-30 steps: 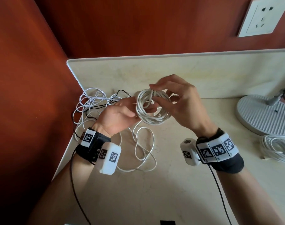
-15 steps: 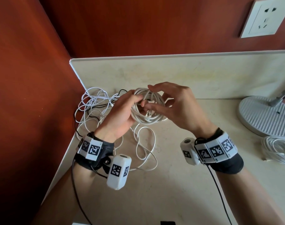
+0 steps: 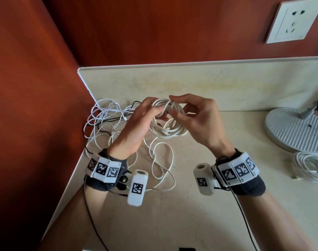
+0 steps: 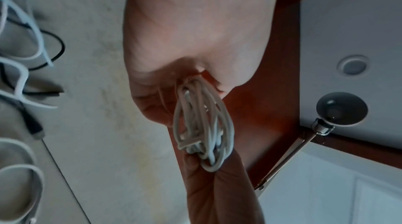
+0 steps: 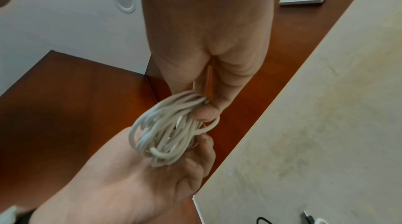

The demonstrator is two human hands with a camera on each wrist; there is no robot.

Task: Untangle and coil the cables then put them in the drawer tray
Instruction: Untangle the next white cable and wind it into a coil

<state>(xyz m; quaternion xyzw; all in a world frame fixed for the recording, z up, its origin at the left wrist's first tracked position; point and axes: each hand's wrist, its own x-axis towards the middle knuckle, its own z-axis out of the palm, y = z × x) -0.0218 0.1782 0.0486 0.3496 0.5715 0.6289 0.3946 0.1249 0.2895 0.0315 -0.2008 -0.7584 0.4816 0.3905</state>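
Both hands hold a coiled white cable (image 3: 168, 122) above the counter near the back wall. My left hand (image 3: 149, 115) grips the coil's left side with its fingers curled through the loops. My right hand (image 3: 174, 111) pinches the coil's top right between thumb and fingers. The left wrist view has the coil (image 4: 202, 124) edge-on between both hands, and the right wrist view has the coil (image 5: 169, 128) at my right thumb. A tangle of white and black cables (image 3: 107, 120) lies on the counter at the left, with loose white loops (image 3: 160, 165) under my hands.
The cream counter (image 3: 190, 214) meets red-brown walls at the left and back. A round white lamp base (image 3: 295, 129) stands at the right, with another coiled white cable (image 3: 310, 169) in front of it. A wall socket (image 3: 292, 20) sits at upper right.
My left hand has turned and slid up over the coil, its fingers now curled through the loops. The right hand shifted its pinch along the coil's top. The coil stayed in place.
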